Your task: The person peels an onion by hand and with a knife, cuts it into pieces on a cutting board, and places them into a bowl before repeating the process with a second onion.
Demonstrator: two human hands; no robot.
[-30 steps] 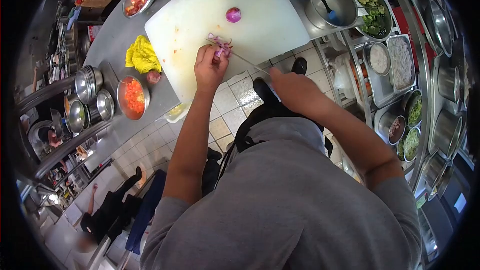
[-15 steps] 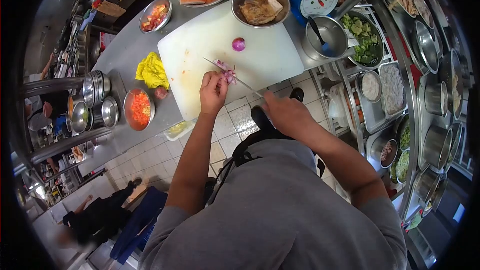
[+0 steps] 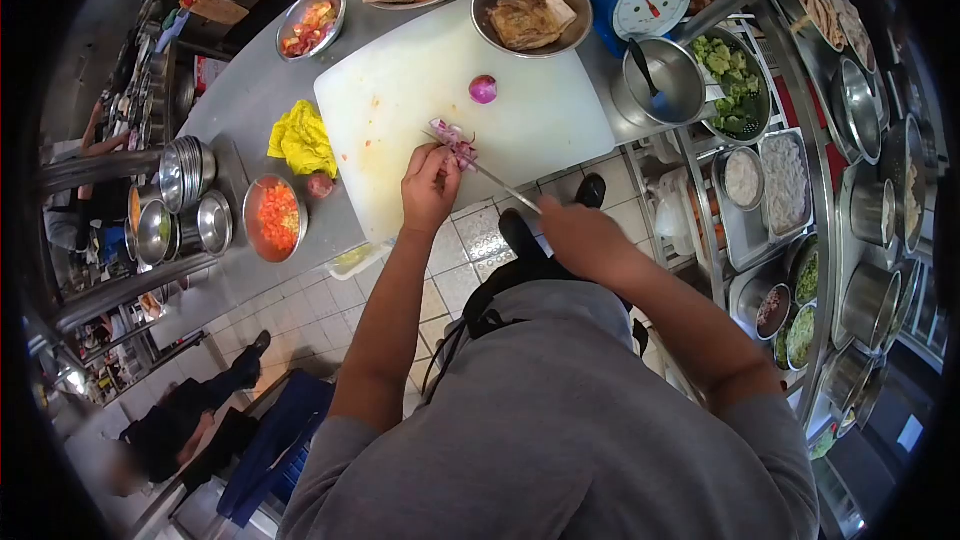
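Near the front edge of the white cutting board [image 3: 380, 105], my left hand [image 3: 431, 188] has its fingers curled on a piece of chopped purple onion [image 3: 456, 143]. My right hand [image 3: 585, 242] is wrapped round the handle of a long knife [image 3: 505, 185], whose blade reaches left across the onion beside my left fingertips. A rounded purple onion piece [image 3: 483, 89] lies apart, farther back on the board. Behind it, a steel bowl [image 3: 580, 38] holds a chunk of cooked meat [image 3: 530, 20].
Left of the board are a yellow cloth [image 3: 303, 140], a bowl of diced tomato [image 3: 272, 221] and a bowl of cut pieces [image 3: 311, 24]. A scale [image 3: 648, 8] and pot [image 3: 655, 82] stand right. Another person [image 3: 185, 430] is at lower left.
My right hand and the knife handle have shifted slightly right and down. The onion under the blade looks more spread. The other person at lower left has changed posture.
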